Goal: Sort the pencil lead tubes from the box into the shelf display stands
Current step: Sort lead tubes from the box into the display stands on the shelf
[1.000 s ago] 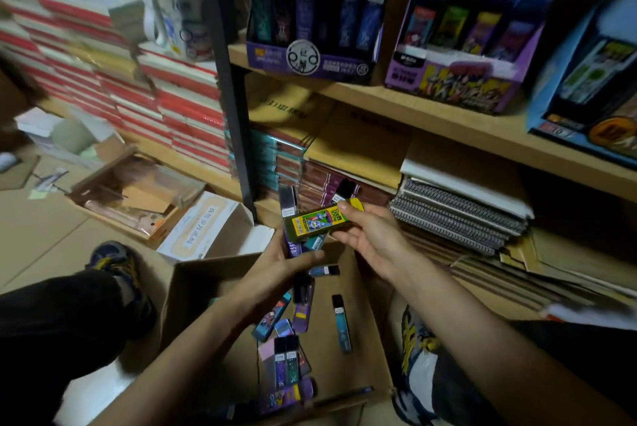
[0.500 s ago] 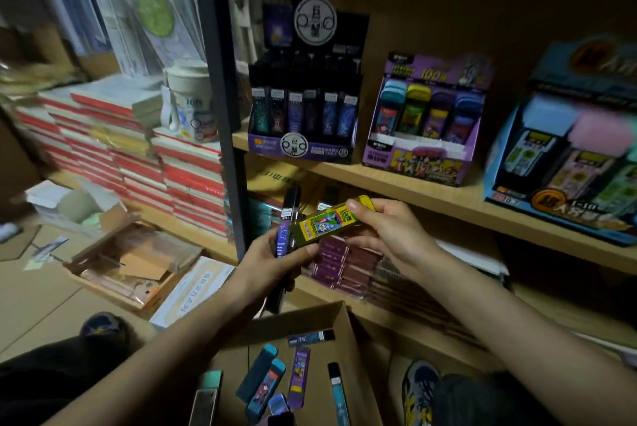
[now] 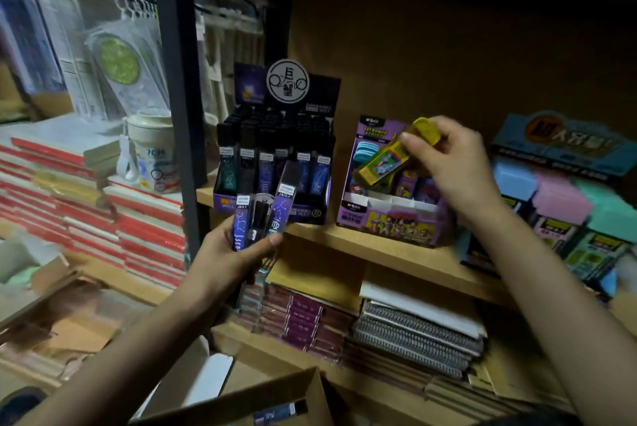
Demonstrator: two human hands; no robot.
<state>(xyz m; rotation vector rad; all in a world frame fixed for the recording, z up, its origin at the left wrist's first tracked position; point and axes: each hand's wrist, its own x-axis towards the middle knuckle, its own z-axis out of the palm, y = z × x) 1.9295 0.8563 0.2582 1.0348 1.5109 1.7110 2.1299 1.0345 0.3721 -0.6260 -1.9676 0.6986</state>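
My right hand (image 3: 451,167) pinches a yellow lead tube (image 3: 386,163) by its cap end, tilted over the purple display stand (image 3: 389,219) on the middle shelf. Lower down, my left hand (image 3: 224,257) grips a few dark and purple lead tubes (image 3: 265,215) fanned upright, just in front of the black display stand (image 3: 272,163) full of similar tubes. The cardboard box (image 3: 262,394) is at the bottom edge, with one tube (image 3: 279,412) showing inside.
A blue stand (image 3: 565,191) with pastel cases sits on the shelf at the right. Notebooks (image 3: 417,336) are stacked on the shelf below. A black shelf post (image 3: 179,95) stands left of the stands, with a white jar (image 3: 151,153) and red-edged book stacks (image 3: 69,198) beyond.
My right hand has lifted the yellow tube up and right, away from my left hand, to the purple stand. My view has risen, so the box has dropped nearly out of sight.
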